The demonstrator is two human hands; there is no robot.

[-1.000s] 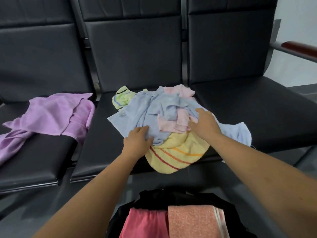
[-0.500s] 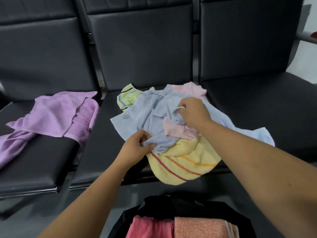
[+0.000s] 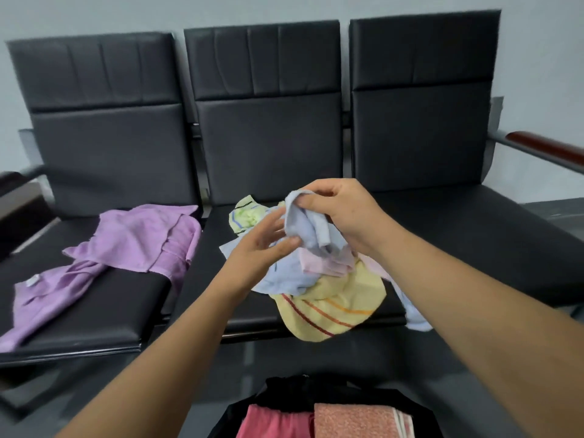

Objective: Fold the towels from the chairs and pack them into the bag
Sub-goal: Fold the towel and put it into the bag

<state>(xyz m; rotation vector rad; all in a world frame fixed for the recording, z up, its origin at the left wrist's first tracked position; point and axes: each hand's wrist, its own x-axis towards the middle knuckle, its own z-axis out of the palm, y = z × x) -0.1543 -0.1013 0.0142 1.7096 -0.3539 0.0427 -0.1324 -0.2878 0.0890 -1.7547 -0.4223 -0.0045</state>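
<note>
A heap of towels lies on the middle chair seat. My right hand [image 3: 344,213] grips a bunched part of the light blue towel [image 3: 303,229] and holds it lifted above the heap. My left hand [image 3: 259,248] pinches the same towel lower down, between thumb and fingers. Under it lie a pink towel [image 3: 328,263], a yellow striped towel [image 3: 328,308] hanging over the seat's front edge, and a green-yellow towel [image 3: 246,213] at the back. A purple towel [image 3: 126,245] is spread over the left chair. The black bag [image 3: 284,390] stands open at the bottom, holding folded red and pink towels.
Three joined black chairs [image 3: 268,137] stand against a grey wall. The right seat [image 3: 474,241] holds only a trailing end of the blue towel. A dark red armrest [image 3: 546,150] juts out at the far right.
Both hands took hold of the light blue towel and my right hand raised it off the heap. The camera tilted up, showing more of the chair backs.
</note>
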